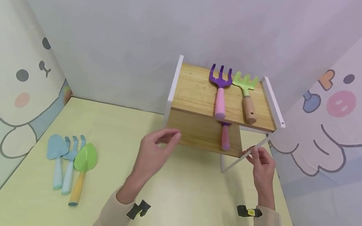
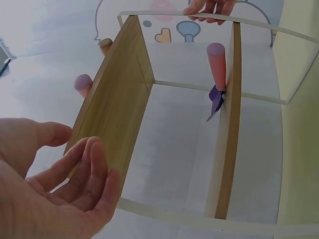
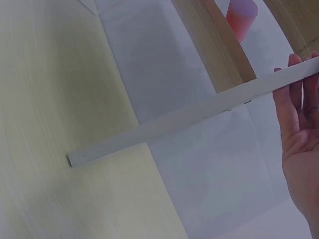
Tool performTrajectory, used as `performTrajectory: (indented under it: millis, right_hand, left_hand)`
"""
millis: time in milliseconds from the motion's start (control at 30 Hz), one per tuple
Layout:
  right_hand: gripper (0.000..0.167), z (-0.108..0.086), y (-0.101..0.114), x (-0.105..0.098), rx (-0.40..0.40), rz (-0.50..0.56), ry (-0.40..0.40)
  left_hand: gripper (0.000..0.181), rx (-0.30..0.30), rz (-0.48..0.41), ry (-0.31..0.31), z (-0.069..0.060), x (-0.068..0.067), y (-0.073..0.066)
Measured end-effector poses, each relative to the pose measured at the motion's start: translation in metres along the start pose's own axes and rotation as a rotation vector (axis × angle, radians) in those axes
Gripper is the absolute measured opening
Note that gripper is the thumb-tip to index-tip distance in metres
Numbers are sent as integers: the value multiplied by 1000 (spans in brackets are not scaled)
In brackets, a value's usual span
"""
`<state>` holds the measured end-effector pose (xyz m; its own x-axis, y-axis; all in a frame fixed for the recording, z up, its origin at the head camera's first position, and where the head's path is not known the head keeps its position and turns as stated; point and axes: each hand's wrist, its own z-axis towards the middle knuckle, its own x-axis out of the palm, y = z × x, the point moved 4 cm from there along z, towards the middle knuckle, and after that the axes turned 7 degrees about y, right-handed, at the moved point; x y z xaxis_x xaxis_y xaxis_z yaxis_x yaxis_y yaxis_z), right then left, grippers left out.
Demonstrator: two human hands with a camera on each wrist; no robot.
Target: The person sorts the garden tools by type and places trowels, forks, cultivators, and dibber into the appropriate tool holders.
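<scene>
At the pale-yellow table's point(image 1: 169, 209) one o'clock is a white-framed wooden two-tier shelf point(image 1: 192, 101). Its upper board point(image 1: 198, 83) bears a pink-handled purple fork point(image 1: 220, 97) and, at that fork's three o'clock, a brown-handled green fork point(image 1: 248, 105); its lower board point(image 1: 192, 131), a pink-handled purple tool point(image 1: 225, 138). At the table's nine o'clock, running towards three, lie a light-blue trowel point(image 1: 58, 164), a light-blue fork point(image 1: 69, 169) and a yellow-handled green trowel point(image 1: 83, 169).

Hands point(image 1: 156, 151) point(image 1: 264, 169) well apart, left fingers point(image 2: 95, 162) curved

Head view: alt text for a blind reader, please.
A person's right grip holds the white side frame of a two-tier wooden rack; the empty left grip is near its front. A purple rake and green rake lie on top, a pink-handled tool below. At the table's left lie a blue trowel, blue rake and green trowel.
</scene>
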<state>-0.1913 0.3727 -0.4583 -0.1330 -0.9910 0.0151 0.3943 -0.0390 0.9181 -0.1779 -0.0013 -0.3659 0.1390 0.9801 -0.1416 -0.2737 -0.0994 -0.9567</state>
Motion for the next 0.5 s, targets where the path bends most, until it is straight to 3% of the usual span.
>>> performTrajectory:
  millis: [500]
  right_hand:
    - [17, 0, 1, 1, -19, 33, 15]
  left_hand:
    - [24, -95, 46, -25, -19, -16, 24]
